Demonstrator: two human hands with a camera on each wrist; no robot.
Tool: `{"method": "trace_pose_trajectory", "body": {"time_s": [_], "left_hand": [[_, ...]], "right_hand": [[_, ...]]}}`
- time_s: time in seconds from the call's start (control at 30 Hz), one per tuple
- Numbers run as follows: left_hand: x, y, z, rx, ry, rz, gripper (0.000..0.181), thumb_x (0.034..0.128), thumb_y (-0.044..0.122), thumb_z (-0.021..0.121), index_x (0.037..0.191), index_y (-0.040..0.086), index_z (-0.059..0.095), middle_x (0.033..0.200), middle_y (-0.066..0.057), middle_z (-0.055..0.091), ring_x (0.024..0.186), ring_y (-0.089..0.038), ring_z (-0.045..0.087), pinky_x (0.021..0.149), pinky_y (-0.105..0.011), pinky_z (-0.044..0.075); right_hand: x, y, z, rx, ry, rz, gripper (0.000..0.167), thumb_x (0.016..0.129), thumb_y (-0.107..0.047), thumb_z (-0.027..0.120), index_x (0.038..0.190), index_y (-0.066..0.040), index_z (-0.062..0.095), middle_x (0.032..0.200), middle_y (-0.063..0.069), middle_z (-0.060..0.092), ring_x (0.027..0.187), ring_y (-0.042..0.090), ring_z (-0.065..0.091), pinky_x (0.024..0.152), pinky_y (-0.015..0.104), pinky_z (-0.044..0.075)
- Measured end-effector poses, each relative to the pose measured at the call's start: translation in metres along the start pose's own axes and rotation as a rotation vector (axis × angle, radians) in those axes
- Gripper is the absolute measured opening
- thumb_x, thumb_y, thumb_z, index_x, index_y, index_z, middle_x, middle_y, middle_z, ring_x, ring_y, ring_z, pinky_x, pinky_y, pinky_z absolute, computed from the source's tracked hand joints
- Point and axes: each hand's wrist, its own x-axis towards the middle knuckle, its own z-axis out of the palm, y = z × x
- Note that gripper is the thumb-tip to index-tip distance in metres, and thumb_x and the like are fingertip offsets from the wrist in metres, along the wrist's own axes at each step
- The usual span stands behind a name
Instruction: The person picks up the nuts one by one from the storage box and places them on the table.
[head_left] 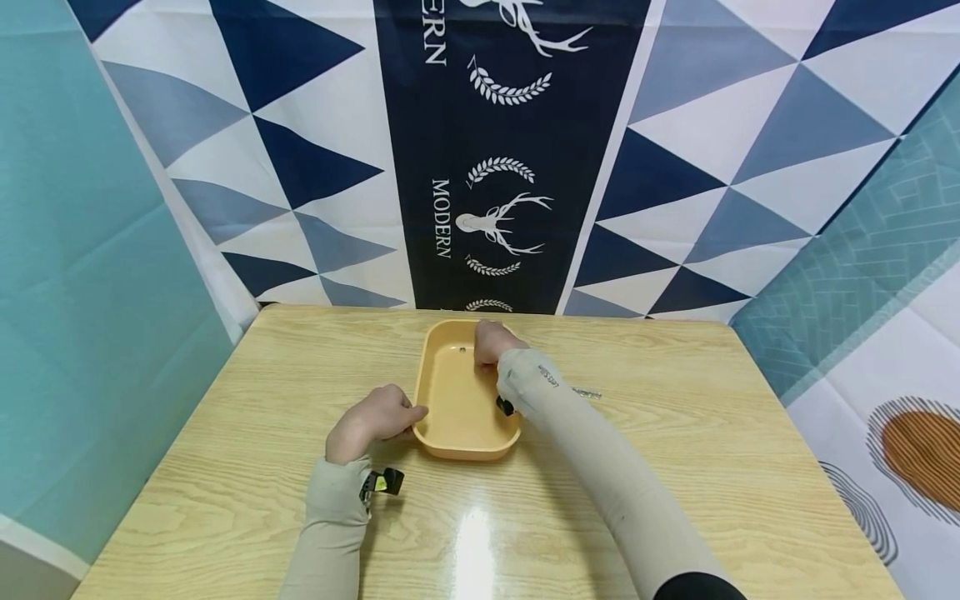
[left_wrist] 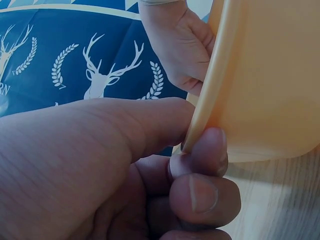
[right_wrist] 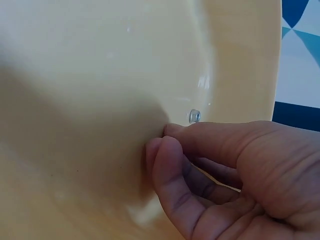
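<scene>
A yellow-orange plastic tray [head_left: 459, 429] stands on the wooden table. My left hand [head_left: 375, 421] pinches its near left rim, thumb on one side and fingers on the other, as the left wrist view shows. My right hand [head_left: 493, 342] reaches inside the tray toward its far end. In the right wrist view, the thumb and curled fingers [right_wrist: 167, 160] come together close to the tray floor; whether something small is between the tips is hidden. Beside the thumb, on the tray floor, lies a small shiny metal nut [right_wrist: 194, 116].
A slim silvery thing [head_left: 587, 392] lies on the table [head_left: 660, 450] right of the tray, partly hidden by the right sleeve [head_left: 592, 458]. A patterned cloth [head_left: 495, 250] hangs behind the table's far edge. Small cameras sit on both wrists.
</scene>
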Motion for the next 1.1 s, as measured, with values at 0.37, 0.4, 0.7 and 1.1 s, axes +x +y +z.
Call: {"method": "trace_pose_trajectory", "body": {"time_s": [0.37,0.4,0.7,1.1], "left_hand": [[0.0,0.002,0.001,0.009,0.005,-0.001,0.047,0.1018,0.031,0.058,0.064,0.005,0.07,0.052,0.004,0.051,0.047,-0.009,0.04,0.049,-0.023,0.034],[0.0,0.002,0.002,0.011,0.005,0.0,0.047,0.1018,0.031,0.058,0.064,0.005,0.07,0.052,0.004,0.05,0.047,-0.009,0.04,0.049,-0.023,0.034],[0.002,0.0,0.002,0.014,0.006,0.004,0.047,0.1021,0.031,0.057,0.064,0.006,0.069,0.051,0.005,0.048,0.046,-0.009,0.039,0.049,-0.024,0.034],[0.002,0.002,0.002,0.021,-0.005,-0.017,0.048,0.103,0.033,0.057,0.065,0.006,0.071,0.051,0.003,0.05,0.045,-0.01,0.038,0.047,-0.024,0.033]], "right_hand": [[-0.008,-0.001,-0.001,0.03,0.023,0.01,0.019,0.072,0.009,0.065,0.086,-0.002,0.057,0.072,0.01,0.057,0.049,0.016,0.049,0.043,0.026,0.037],[-0.009,-0.001,-0.001,0.038,0.023,0.012,0.016,0.075,0.007,0.065,0.085,-0.003,0.058,0.07,0.009,0.058,0.047,0.015,0.05,0.043,0.025,0.038],[-0.013,-0.002,-0.003,0.109,0.007,0.026,0.018,0.079,0.001,0.066,0.068,-0.008,0.056,0.054,0.004,0.057,0.042,0.013,0.051,0.042,0.024,0.04],[-0.025,0.0,-0.012,0.122,0.031,-0.054,0.023,0.08,-0.001,0.068,0.061,-0.009,0.06,0.053,0.002,0.06,0.045,0.012,0.053,0.046,0.023,0.039]]}}
